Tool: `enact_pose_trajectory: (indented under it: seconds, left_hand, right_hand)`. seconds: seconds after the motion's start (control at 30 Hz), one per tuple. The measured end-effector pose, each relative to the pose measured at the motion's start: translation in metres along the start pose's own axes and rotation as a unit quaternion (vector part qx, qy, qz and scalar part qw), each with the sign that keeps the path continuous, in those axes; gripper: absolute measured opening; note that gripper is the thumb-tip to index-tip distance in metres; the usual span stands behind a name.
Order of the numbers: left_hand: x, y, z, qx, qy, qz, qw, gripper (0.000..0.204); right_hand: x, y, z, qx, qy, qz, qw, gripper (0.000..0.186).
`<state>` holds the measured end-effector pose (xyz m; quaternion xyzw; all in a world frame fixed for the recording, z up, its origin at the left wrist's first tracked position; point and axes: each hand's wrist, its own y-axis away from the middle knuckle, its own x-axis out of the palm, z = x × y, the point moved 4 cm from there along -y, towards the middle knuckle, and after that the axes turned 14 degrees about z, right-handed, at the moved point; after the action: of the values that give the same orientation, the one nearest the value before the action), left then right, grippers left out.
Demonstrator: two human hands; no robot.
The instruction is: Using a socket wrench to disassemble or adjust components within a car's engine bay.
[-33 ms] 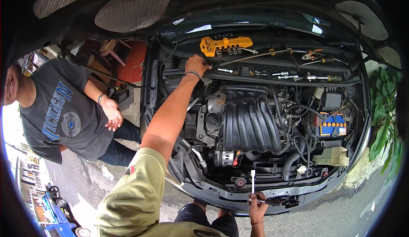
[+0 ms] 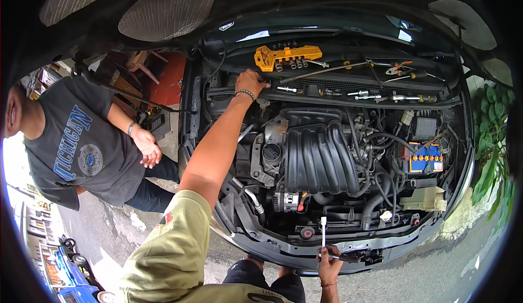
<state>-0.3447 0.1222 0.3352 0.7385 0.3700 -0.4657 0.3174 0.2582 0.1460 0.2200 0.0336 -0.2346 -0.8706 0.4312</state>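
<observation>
My left hand [image 2: 250, 82] reaches to the far left of the engine bay, over the black cowl [image 2: 223, 92] below the windscreen. Its fingers are curled down, and what they hold, if anything, is hidden. Close to its right lies a short silver socket extension [image 2: 287, 89]. Down at the front edge of the car, my right hand [image 2: 329, 270] is closed round a slim silver ratchet wrench [image 2: 324, 235], whose head points up toward the engine. A dark bar-like piece [image 2: 347, 258] sticks out to the right of that hand; whether I hold it is unclear.
A yellow socket holder [image 2: 266, 59] with several sockets rests by the windscreen. Pliers [image 2: 400, 70] and more socket tools [image 2: 412, 99] lie along the cowl. The engine's ribbed black manifold [image 2: 321, 158] and blue battery [image 2: 425, 158] sit between. A person [image 2: 90, 139] stands at left.
</observation>
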Motion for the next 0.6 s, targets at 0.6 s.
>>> enact_pose_trajectory:
  seconds: [0.6]
  left_hand:
    - [0.006, 0.137, -0.001, 0.145, 0.242, -0.195, 0.939, 0.020]
  right_hand:
    - [-0.021, 0.018, -0.008, 0.011, -0.016, -0.001, 1.000, 0.016]
